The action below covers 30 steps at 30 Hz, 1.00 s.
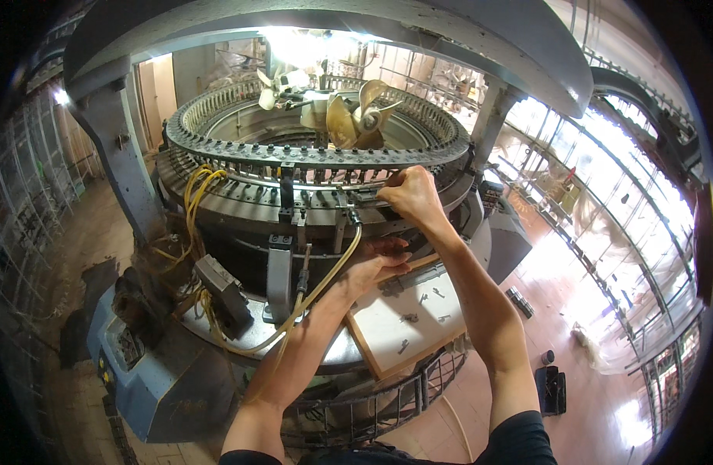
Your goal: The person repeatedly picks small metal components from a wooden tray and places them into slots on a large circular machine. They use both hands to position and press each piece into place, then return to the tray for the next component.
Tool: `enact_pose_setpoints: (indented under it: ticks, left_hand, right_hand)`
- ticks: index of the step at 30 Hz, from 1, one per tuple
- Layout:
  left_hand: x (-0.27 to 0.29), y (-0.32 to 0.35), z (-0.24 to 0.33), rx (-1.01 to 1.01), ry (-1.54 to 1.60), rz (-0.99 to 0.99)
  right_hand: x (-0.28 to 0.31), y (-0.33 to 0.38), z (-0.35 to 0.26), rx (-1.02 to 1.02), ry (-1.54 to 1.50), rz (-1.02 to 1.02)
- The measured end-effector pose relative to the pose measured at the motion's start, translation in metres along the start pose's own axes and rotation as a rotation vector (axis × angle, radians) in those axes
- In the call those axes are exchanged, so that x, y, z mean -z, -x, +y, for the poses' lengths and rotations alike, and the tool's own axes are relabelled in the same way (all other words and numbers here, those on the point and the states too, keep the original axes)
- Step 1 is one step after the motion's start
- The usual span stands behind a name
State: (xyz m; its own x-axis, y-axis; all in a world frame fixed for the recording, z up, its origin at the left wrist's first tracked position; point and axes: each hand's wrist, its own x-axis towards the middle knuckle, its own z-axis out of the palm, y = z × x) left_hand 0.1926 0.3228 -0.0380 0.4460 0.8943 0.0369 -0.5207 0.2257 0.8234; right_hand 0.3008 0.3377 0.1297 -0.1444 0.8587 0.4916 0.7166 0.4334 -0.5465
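My right hand point(412, 195) is closed in a pinch at the front right of a large circular knitting machine's metal ring point(317, 159). Whatever its fingertips hold is hidden. Lower down, my left hand point(378, 260) has its fingers apart, below the ring and over the far edge of a wood-rimmed white tray point(383, 329). Nothing shows in that hand. Several small metal parts point(409, 318) lie scattered on the tray. Just left of my right hand, a yellow hose point(348, 256) runs from a metal fitting point(355, 217) down across my left forearm.
More yellow tubes point(193, 198) hang at the ring's left. A brown-bladed fan point(364, 116) stands inside the ring. Grey posts point(120, 163) hold up the frame overhead. A curved black rail point(395, 399) runs below the tray. On the floor at right lies a black case point(551, 390).
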Motion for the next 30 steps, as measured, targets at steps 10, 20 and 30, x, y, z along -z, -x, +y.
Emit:
enact_pose_setpoints:
  ticks: [10, 20, 30]
  left_hand:
    - [0.011, -0.006, -0.005, 0.02, 0.011, -0.041]
    - [0.012, -0.002, 0.0, 0.008, -0.049, -0.068]
    - [0.004, 0.001, 0.008, 0.045, -0.128, 0.021]
  right_hand:
    - [-0.006, -0.007, 0.009, 0.035, 0.106, -0.03]
    - [-0.012, -0.007, 0.025, 0.143, 0.24, -0.075]
    - [-0.013, -0.006, 0.025, 0.261, 0.39, -0.031]
